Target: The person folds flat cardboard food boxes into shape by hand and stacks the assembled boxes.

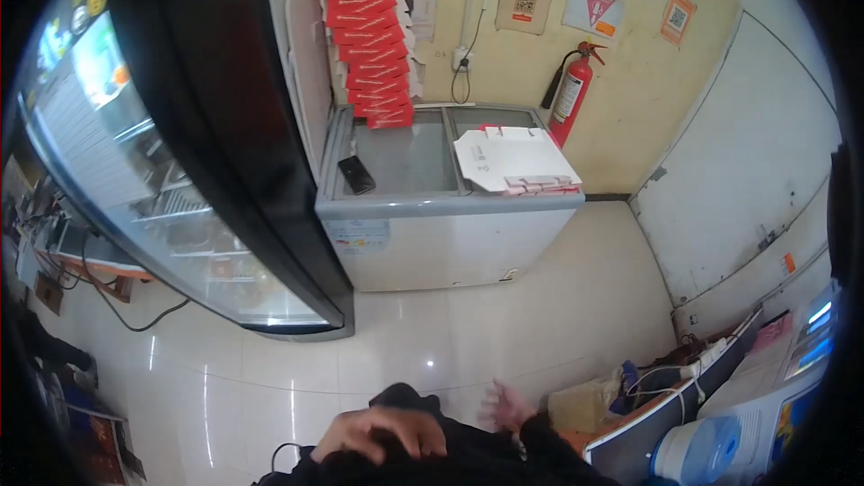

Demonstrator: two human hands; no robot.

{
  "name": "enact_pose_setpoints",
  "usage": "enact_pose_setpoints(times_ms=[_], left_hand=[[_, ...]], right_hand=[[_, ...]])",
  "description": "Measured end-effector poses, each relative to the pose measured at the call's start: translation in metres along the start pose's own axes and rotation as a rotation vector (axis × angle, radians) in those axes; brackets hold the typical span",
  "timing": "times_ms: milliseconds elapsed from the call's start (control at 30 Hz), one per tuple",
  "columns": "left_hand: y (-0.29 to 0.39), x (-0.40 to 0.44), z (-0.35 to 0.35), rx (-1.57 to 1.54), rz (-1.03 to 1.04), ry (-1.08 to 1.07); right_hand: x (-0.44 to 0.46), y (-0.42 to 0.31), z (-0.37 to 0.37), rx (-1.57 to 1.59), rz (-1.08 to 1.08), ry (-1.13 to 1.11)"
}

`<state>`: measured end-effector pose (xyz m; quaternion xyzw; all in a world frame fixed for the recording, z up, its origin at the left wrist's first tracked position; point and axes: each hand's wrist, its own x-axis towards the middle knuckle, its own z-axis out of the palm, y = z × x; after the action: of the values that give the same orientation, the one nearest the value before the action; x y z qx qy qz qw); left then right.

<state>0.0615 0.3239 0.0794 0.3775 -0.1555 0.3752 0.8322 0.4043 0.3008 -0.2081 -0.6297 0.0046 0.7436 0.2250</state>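
Note:
My left hand (382, 430) is raised close to the camera at the bottom of the view, its fingers bent over something dark. Blur hides whether it grips anything. My right hand (507, 408) is held out over the floor with its fingers apart and nothing in them. Beyond both hands stands a white chest freezer (441, 247) with sliding glass lids. On it are a tall stack of red and white folded boxes (371, 45), a flatter pile of white cardboard boxes (517, 157) and a black phone (356, 175).
A glass-fronted display fridge (225, 243) rises on the left. A red fire extinguisher (572, 94) is by the wall behind the freezer. To the right are a white door (738, 162), a desk edge with cables and a blue water bottle (697, 450). Tiled floor (405, 333) lies between.

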Motion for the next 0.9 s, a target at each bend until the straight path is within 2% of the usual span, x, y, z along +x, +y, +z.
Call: enact_pose_setpoints(times_ms=[33,67,100,133,200,233,267,333,400,467,533,600,800,900], left_hand=[[0.008,0.009,-0.009,-0.025,-0.050,-0.064],[0.014,0.019,-0.022,-0.048,-0.099,-0.125],[0.023,0.037,-0.055,0.033,-0.193,-0.285],[0.034,0.050,-0.083,0.276,-0.274,-0.269],[0.055,0.064,-0.135,0.758,-0.444,-0.229],[0.059,0.061,-0.172,1.027,-0.702,-0.118],[0.062,0.065,-0.209,1.301,-0.950,0.003],[0.056,0.098,-0.248,2.254,-1.260,0.319],[0.080,0.147,-0.300,2.195,-0.767,0.227],[0.086,0.219,-0.341,1.788,-0.609,0.269],[0.062,0.277,-0.383,1.760,-0.399,0.255],[0.034,0.324,-0.421,1.743,-0.393,0.183],[-0.079,0.410,-0.515,1.996,-0.211,0.249],[-0.085,0.438,-0.525,1.972,-0.832,0.062]], right_hand=[[0.045,-0.055,-0.007,0.288,-0.100,-0.294],[0.086,-0.115,-0.014,0.569,-0.135,-0.717],[0.061,-0.185,0.026,0.339,-0.416,-0.413],[0.052,-0.245,0.055,0.118,-0.702,-0.159],[0.052,-0.359,0.087,-0.298,-1.105,0.236],[0.050,-0.400,0.097,-0.328,-1.304,0.321],[0.055,-0.438,0.100,-0.375,-1.380,0.412],[0.053,-0.487,0.098,-0.596,-1.550,0.594],[0.034,-0.515,0.094,-0.913,-1.727,0.775],[-0.006,-0.523,0.102,-1.221,-1.572,0.897],[-0.012,-0.531,0.092,-1.417,-1.472,0.932],[-0.005,-0.549,0.064,-1.512,-1.472,0.901],[0.023,-0.616,0.001,-1.722,-1.561,0.421],[0.025,-0.638,-0.008,-1.563,-1.433,0.194]])
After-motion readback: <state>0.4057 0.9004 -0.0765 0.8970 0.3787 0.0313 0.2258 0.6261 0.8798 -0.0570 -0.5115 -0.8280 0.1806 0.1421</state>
